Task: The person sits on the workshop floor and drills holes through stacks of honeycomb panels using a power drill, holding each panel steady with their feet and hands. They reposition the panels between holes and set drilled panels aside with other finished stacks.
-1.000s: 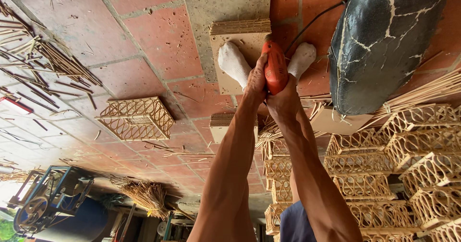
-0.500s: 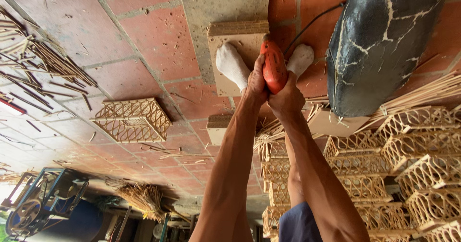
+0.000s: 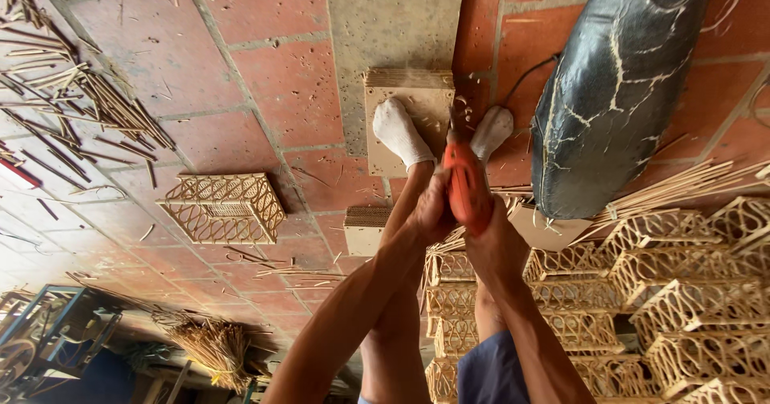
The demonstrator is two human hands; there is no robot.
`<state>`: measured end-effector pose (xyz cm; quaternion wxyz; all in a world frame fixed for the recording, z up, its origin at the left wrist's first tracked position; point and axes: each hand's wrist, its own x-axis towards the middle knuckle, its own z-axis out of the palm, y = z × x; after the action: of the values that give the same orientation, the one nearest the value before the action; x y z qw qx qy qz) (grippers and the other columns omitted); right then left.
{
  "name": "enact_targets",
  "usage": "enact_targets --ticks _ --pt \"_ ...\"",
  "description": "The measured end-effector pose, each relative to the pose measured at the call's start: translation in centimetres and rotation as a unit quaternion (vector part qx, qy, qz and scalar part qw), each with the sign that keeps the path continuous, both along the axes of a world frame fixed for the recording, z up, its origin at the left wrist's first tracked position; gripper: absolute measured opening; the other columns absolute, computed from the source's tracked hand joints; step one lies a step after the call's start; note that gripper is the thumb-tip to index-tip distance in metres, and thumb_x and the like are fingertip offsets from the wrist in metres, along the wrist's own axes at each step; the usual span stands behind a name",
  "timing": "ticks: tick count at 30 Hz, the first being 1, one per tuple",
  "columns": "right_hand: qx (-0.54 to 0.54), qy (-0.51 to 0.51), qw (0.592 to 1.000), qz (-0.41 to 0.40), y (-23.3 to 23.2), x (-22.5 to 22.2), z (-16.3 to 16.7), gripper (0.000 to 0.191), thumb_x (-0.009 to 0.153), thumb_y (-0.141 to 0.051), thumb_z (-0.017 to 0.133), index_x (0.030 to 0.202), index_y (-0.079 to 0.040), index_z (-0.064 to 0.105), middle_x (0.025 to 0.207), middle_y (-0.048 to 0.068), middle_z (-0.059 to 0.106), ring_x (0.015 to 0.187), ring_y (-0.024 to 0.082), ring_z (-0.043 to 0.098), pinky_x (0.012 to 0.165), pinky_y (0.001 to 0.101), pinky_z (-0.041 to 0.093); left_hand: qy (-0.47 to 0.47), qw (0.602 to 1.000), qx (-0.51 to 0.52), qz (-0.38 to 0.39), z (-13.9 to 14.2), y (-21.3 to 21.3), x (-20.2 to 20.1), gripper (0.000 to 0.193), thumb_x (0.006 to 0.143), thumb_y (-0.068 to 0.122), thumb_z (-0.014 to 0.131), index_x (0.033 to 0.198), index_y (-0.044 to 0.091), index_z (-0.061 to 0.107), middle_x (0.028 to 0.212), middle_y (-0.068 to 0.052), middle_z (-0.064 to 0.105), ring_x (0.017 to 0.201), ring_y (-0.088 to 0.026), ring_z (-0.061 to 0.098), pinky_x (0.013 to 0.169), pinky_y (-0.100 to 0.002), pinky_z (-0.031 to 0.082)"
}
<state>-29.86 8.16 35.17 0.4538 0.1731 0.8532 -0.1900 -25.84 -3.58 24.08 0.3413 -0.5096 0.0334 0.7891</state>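
Observation:
Both my hands grip an orange power tool [image 3: 465,191], my left hand [image 3: 431,211] on its left side and my right hand [image 3: 497,251] under its back end. The tool's tip points at a pale wooden board [image 3: 417,99] lying on the red tile floor. My two feet in white socks rest on that board, one [image 3: 399,131] to the left of the tool and the other [image 3: 491,131] to the right. A thin dark cord runs from the tool towards the far right.
A woven bamboo basket [image 3: 224,207] lies alone on the tiles at left. Several like it are stacked at right [image 3: 682,292]. A dark cracked cushion [image 3: 618,91] stands beside my right foot. Loose bamboo strips [image 3: 96,99], a small wooden block [image 3: 365,227] and a straw bundle [image 3: 212,348] lie around.
My hands and the orange tool have drawn back from between my feet towards me. The feet stay on the board.

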Motion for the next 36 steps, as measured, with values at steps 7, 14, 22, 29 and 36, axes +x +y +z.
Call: enact_targets --ticks 7,14,22,29,36 --pt "-0.081 0.056 0.97 0.223 4.1 -4.9 7.9 0.086 0.078 -0.033 0.087 0.145 0.001 0.047 0.109 0.021 0.073 0.089 0.029 0.075 0.083 0.0398 0.06 -0.002 0.999 0.007 -0.042 9.1 -0.5 -3.6 0.088 0.077 0.061 0.081 0.14 0.007 0.052 0.127 -0.009 0.063 0.12 -0.027 0.059 0.107 -0.052 0.049" --pt "-0.216 -0.175 0.96 0.035 4.5 -18.4 4.1 0.118 0.065 -0.054 0.079 0.163 -0.012 0.029 0.147 0.023 0.055 0.134 0.034 0.057 0.108 0.0448 0.047 0.097 0.989 -0.108 -0.015 9.0 1.2 -10.2 0.08 0.083 0.059 0.075 0.138 0.004 0.058 0.129 -0.012 0.066 0.116 -0.024 0.064 0.098 -0.047 0.051" --pt "-0.181 -0.084 0.91 0.364 -2.8 -25.8 -3.7 0.125 0.056 -0.048 0.085 0.16 -0.012 0.025 0.142 0.026 0.056 0.128 0.037 0.058 0.105 0.0515 0.043 0.166 0.961 -0.221 -0.023 2.0 -0.9 -10.6 0.079 0.091 0.059 0.065 0.145 0.002 0.056 0.133 -0.015 0.062 0.116 -0.026 0.062 0.097 -0.047 0.053" --pt "-0.191 0.232 0.726 0.619 -9.9 -26.7 -14.1 0.116 0.059 -0.046 0.086 0.157 -0.009 0.037 0.121 0.022 0.065 0.11 0.036 0.062 0.105 0.0587 0.031 -0.07 0.866 -0.488 -0.09 -7.6 -3.3 3.8 0.072 0.088 0.042 0.075 0.139 -0.005 0.057 0.131 -0.022 0.069 0.119 -0.028 0.068 0.099 -0.039 0.055" --pt "-0.194 0.322 0.693 0.616 -14.5 -28.6 -32.1 0.118 0.063 -0.046 0.088 0.16 -0.003 0.036 0.125 0.024 0.064 0.116 0.037 0.061 0.1 0.0578 0.03 -0.202 0.782 -0.589 0.019 -21.1 -6.4 16.9 0.072 0.086 0.037 0.082 0.136 -0.005 0.052 0.124 -0.019 0.065 0.11 -0.026 0.063 0.092 -0.04 0.051"
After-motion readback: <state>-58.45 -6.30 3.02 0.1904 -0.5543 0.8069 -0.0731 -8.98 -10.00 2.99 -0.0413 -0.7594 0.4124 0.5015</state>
